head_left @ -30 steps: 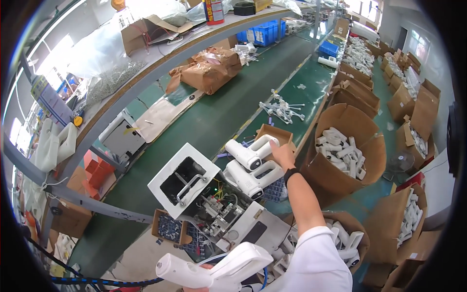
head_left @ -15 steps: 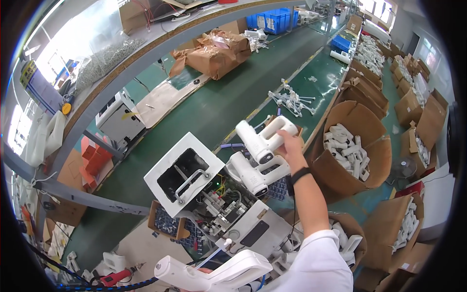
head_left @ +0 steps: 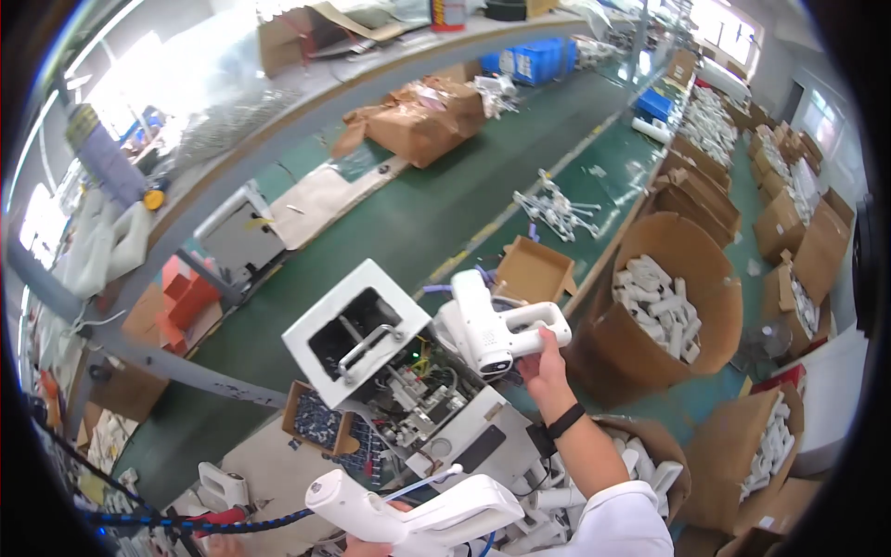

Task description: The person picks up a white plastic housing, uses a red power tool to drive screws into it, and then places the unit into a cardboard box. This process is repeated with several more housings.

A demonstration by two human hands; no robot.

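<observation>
My right hand [head_left: 546, 369], a black band on its wrist, is closed round the handle of a white gun-shaped plastic housing [head_left: 483, 325]. This housing has a loop handle and a dark round end, and is above the right side of an open white machine [head_left: 422, 399]. Another white housing [head_left: 445, 327] shows partly behind it. At the lower edge, my left hand [head_left: 365, 546] is closed on a larger white loop-handled housing [head_left: 455, 515], which hides most of the fingers. A thin rod with a white tip [head_left: 456, 470] sticks out beside that housing.
Left of the machine is a small carton of dark parts [head_left: 320, 420]. A flat carton [head_left: 534, 267] and white rod-like parts [head_left: 559, 206] lie on the green bench. Large cartons of white parts [head_left: 654, 302] line the right. A grey shelf rail [head_left: 195, 376] crosses the left.
My right hand has lowered its housing toward the machine, largely covering the other housing. The flat carton has come into fuller view. More of my left hand shows under the larger housing.
</observation>
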